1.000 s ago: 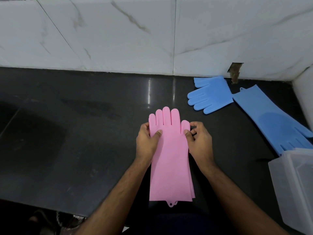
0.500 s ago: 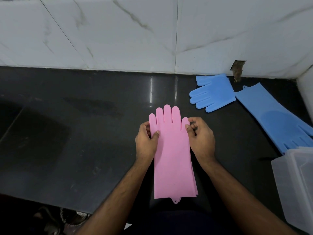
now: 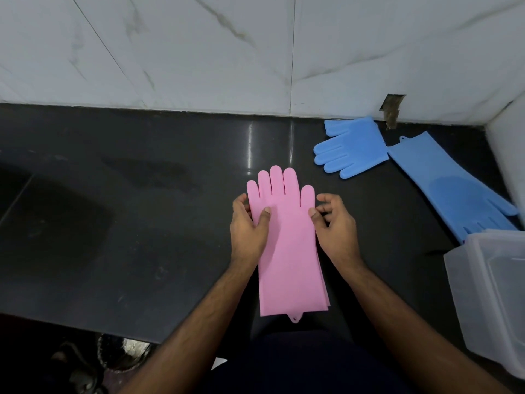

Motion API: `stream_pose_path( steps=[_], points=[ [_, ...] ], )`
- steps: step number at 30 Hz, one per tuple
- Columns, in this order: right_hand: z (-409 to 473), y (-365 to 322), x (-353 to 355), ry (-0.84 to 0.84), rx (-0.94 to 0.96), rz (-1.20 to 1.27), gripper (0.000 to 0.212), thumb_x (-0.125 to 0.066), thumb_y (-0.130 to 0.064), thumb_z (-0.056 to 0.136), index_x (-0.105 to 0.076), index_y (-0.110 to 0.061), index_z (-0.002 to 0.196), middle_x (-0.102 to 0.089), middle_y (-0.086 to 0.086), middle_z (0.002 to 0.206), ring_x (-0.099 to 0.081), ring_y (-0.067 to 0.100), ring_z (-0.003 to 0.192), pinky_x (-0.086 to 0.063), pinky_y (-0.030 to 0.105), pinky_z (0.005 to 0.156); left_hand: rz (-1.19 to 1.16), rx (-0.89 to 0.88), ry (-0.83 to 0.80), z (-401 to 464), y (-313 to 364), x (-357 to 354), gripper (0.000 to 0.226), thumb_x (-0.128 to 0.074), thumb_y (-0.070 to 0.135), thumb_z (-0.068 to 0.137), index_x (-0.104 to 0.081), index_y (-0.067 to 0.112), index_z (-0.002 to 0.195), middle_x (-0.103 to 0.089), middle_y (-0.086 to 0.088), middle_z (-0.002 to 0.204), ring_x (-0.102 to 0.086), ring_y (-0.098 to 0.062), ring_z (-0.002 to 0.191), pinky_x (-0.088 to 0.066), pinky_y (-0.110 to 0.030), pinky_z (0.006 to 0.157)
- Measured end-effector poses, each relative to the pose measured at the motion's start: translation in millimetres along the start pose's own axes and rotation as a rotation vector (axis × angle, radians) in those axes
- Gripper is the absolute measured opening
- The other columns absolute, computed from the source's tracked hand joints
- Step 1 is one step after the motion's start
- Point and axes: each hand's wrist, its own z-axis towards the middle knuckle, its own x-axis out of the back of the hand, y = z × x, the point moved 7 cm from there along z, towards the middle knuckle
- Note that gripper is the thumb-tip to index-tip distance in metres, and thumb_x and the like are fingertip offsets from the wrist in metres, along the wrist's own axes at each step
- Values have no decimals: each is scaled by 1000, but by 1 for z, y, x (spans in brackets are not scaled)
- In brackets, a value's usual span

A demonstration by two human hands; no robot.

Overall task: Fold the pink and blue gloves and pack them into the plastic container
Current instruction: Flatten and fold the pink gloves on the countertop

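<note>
Two pink gloves [image 3: 289, 251] lie stacked flat on the black counter [image 3: 142, 223], fingers pointing to the wall. My left hand [image 3: 247, 228] grips their left edge, thumb on top and fingers tucked underneath. My right hand [image 3: 336, 226] holds the right edge with its thumb on the glove and its fingers curled beside it. One blue glove [image 3: 352, 149] lies at the back right. A second blue glove [image 3: 454, 191] stretches from it toward the translucent plastic container [image 3: 488, 294] at the right edge, and its fingertips reach the container's rim.
A white marble-tiled wall [image 3: 199, 52] closes the back, and a side wall [image 3: 508, 155] closes the right. A rough hole [image 3: 393, 109] sits in the wall above the blue gloves. Dim objects [image 3: 122, 354] lie below the counter's front edge.
Both hands stay at the sides of the pink gloves. My right hand's fingers have spread a little away from the glove edge. The stack has barely shifted.
</note>
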Motion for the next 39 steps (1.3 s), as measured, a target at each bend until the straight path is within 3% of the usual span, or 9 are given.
stream_pose_path(
  steps=[6, 9, 14, 19, 23, 27, 31, 36, 39],
  points=[
    [-38, 12, 5, -113, -78, -13, 27, -70, -28, 96, -58, -26, 120, -67, -13, 89, -66, 2, 80, -55, 17, 68, -16, -36, -40, -39, -10, 10, 67, -72, 29, 96, -35, 18, 151, -55, 4, 143, -61, -9, 119, -55, -30, 99],
    [-58, 16, 9, -133, -83, -21, 24, -70, -26, 95, -59, -26, 117, -68, -12, 88, -65, -1, 80, -48, 8, 64, -3, -35, -70, -59, -19, 18, 57, -73, 28, 96, -43, 23, 144, -56, 5, 137, -63, -5, 113, -57, -27, 95],
    [-83, 18, 11, -184, -95, -4, 23, -70, -22, 95, -61, -27, 115, -69, -12, 90, -65, 3, 80, -49, 11, 69, -32, -15, -108, -94, -34, 28, 46, -73, 25, 95, -50, 28, 135, -64, 14, 115, -63, 6, 98, -52, -7, 76],
    [-101, 20, 14, -211, -129, -21, 26, -72, -28, 94, -61, -22, 117, -69, -10, 89, -67, 8, 77, -54, 23, 70, 35, -32, -145, -114, -42, 31, 49, -71, 24, 97, -48, 23, 140, -67, 15, 106, -64, 6, 94, -51, -6, 73],
    [-109, 24, 15, -287, -136, -95, 28, -73, -28, 93, -59, -23, 117, -67, -9, 86, -63, 6, 73, -52, 23, 71, 74, -68, -180, -121, -43, 30, 45, -72, 25, 97, -49, 28, 135, -69, 15, 102, -67, 3, 94, -53, -10, 75],
    [-107, 25, 17, -294, -123, -115, 24, -70, -25, 95, -58, -24, 116, -68, -6, 86, -67, 14, 78, -58, 35, 77, 97, -67, -193, -121, -45, 30, 44, -73, 23, 95, -52, 27, 133, -70, 13, 100, -68, -1, 90, -56, -15, 75],
    [-105, 29, 15, -301, -103, -121, 23, -68, -25, 96, -58, -26, 116, -66, -6, 85, -66, 15, 79, -58, 38, 78, 105, -66, -169, -118, -43, 28, 46, -76, 22, 93, -53, 24, 133, -68, 16, 98, -65, 3, 87, -52, -10, 70],
    [-104, 31, 13, -301, -63, -114, 24, -66, -19, 98, -55, -27, 118, -61, -6, 83, -63, 13, 75, -56, 31, 69, 118, -78, -165, -118, -45, 27, 49, -77, 24, 92, -53, 23, 134, -67, 17, 98, -64, 4, 87, -51, -9, 69],
    [-106, 28, 14, -308, -51, -64, 26, -64, -17, 98, -53, -30, 117, -57, -4, 88, -64, 18, 81, -60, 32, 50, 123, -92, -164, -118, -45, 25, 49, -78, 26, 92, -52, 25, 133, -66, 18, 99, -64, 3, 89, -52, -10, 70]
  ],
)
